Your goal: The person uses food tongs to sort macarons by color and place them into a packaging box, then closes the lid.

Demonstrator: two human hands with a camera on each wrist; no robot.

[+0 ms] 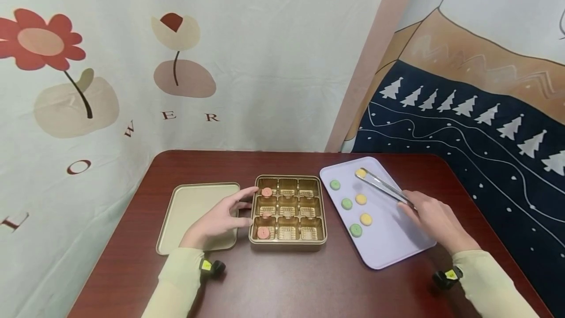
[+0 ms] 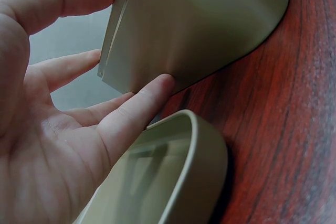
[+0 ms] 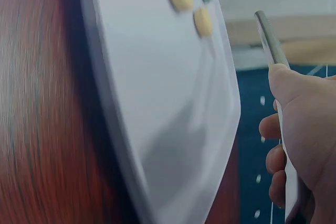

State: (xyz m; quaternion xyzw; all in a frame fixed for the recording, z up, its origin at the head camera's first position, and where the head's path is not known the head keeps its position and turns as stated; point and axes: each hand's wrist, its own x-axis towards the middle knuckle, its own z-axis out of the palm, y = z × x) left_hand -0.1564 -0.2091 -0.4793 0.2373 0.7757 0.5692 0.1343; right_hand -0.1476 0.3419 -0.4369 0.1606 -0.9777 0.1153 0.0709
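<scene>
A square gold tin [image 1: 288,239] with a divided tray stands mid-table, with round pink pieces [image 1: 263,232] in its left column. My left hand [image 1: 220,217] touches the tin's left side with its thumb and fingers spread; in the left wrist view its fingertips [image 2: 166,81] rest against the tin wall [image 2: 210,19]. My right hand [image 1: 439,220] grips metal tongs [image 1: 386,186] over the lilac tray [image 1: 388,244]. The tongs' tips are at the farthest yellow macaron-like piece [image 1: 361,173]; whether they pinch it I cannot tell.
On the tray lie two other yellow pieces [image 1: 366,219] and three green pieces [image 1: 355,230]. The tin's flat lid [image 1: 190,205] lies on the table left of the tin, partly under my left hand. Printed curtains [image 1: 282,63] hang behind the table's back edge.
</scene>
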